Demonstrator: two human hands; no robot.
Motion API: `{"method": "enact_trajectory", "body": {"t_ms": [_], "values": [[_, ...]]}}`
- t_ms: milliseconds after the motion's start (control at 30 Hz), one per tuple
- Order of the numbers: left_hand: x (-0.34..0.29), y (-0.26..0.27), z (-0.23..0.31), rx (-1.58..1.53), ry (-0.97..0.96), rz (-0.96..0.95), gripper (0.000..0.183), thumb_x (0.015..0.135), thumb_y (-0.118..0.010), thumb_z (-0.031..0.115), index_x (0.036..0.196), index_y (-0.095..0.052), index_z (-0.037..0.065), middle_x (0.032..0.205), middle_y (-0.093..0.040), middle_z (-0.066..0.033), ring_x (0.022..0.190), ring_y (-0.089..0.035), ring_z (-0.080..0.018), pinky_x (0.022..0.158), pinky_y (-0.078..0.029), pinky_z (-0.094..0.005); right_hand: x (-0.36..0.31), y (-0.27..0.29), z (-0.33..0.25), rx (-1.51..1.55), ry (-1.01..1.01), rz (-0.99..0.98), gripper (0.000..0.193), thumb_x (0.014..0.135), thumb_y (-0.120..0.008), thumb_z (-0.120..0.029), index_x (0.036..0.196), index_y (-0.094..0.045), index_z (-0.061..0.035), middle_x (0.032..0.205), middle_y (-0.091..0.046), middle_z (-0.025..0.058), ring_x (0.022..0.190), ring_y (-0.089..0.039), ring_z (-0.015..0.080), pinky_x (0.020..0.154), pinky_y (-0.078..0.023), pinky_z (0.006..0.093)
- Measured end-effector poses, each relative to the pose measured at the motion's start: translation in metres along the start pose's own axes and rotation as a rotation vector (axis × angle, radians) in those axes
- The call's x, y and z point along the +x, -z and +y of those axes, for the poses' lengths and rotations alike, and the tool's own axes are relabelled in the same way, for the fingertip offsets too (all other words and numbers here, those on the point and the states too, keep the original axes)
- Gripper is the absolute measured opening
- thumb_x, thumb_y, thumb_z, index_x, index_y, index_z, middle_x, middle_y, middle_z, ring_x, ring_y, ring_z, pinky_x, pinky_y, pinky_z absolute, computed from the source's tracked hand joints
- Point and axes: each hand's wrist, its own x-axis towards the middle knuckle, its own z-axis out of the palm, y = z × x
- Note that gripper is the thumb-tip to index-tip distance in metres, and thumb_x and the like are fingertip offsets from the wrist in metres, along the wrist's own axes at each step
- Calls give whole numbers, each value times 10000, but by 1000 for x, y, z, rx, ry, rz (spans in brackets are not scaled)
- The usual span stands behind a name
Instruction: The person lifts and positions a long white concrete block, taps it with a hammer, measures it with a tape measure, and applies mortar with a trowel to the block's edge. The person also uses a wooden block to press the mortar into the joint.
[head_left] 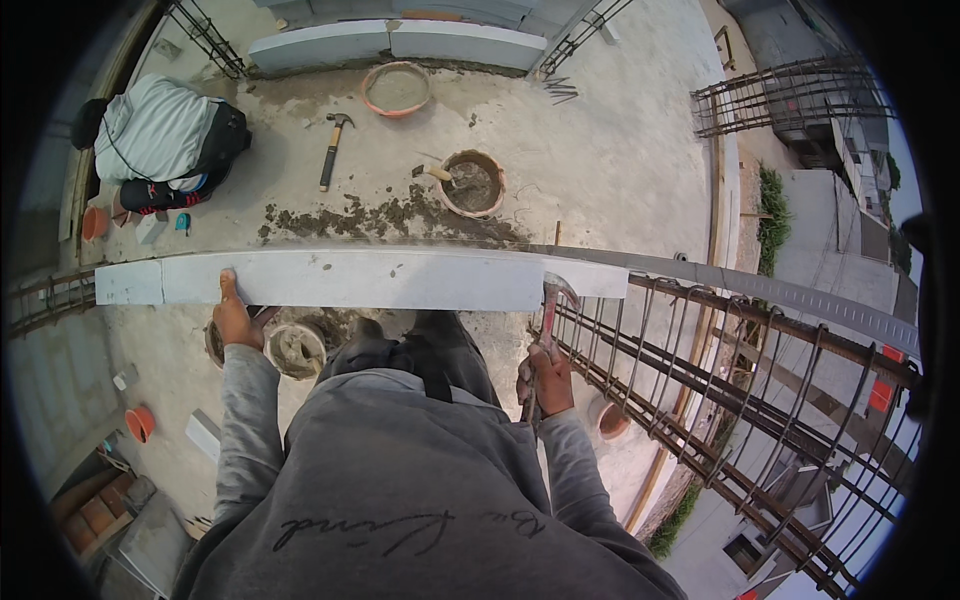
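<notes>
Wears grey long sleeves (248, 425); grips hammer (548, 318) in right hand (550, 380), closed round the handle, with head over right part of white block row (380, 280), can't tell if touching; has left hand (238, 322) on near edge of same row toward left end, partly open, with thumb laid on upper face and fingers partly hidden; shows row running crosswise in front of body, with a seam near left end; has mortar bucket (272, 352) just beside left hand on near side of row, next to darker container (212, 343) half hidden by that hand; shows reddish bucket (612, 422) past right forearm, plus orange bucket (135, 422) and loose white block (203, 434) at lower left; has rebar cage (690, 372) leading off from right end of row, with long grey strip (800, 302) along far side; beyond row, shows spilled mortar (350, 222) on concrete floor (610, 170), then far bucket (476, 214) with trowel (437, 173), and second hammer (331, 160) lying to its left; includes crouching co-worker (165, 130) at upper left; farther, has round basin (397, 113) of mortar, then low block wall (460, 45); ends at grey buildings (840, 220), far right
</notes>
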Motion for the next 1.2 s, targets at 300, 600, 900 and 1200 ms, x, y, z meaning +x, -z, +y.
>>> {"method": "enact_trajectory", "body": {"t_ms": [300, 600, 900, 1200], "values": [[6, 8, -3, 9, 28, 2, 674, 925, -591, 503, 1316, -474, -32, 1221, -589, -195, 1052, -635, -369, 793, -574, -572, 8, -1, -17, 337, 107, 340, 186, 1004, -514, -268, 1011, -511, -82, 630, -544, 32, 418, -507, 150, 373, -433, 299], [11, 14, -7, -8, 28, -47, 688, 908, -601, 527, 1293, -497, -33, 1188, -600, -205, 1036, -643, -363, 796, -579, -552, 11, -2, -12, 288, 34, 312, 164, 984, -562, -242, 983, -506, -87, 633, -545, 26, 390, -512, 149, 353, -420, 310], [0, 11, -5, 29, -3, 12, 668, 907, -607, 538, 1270, -529, -18, 1188, -606, -170, 1043, -647, -315, 790, -582, -506, -78, 21, -14, -189, -45, 395, 219, 915, -670, -92, 985, -463, -74, 649, -516, -4, 455, -514, 72, 402, -440, 251], [-3, 6, -2, 32, -9, 42, 656, 934, -580, 521, 1271, -521, -39, 1212, -588, -174, 1049, -639, -293, 846, -558, -500, 27, -1, -223, -1201, 467, 80, 495, 937, -632, -122, 1357, -421, 33, 801, -660, 194, 666, -675, 321, 592, -510, 364]]}}
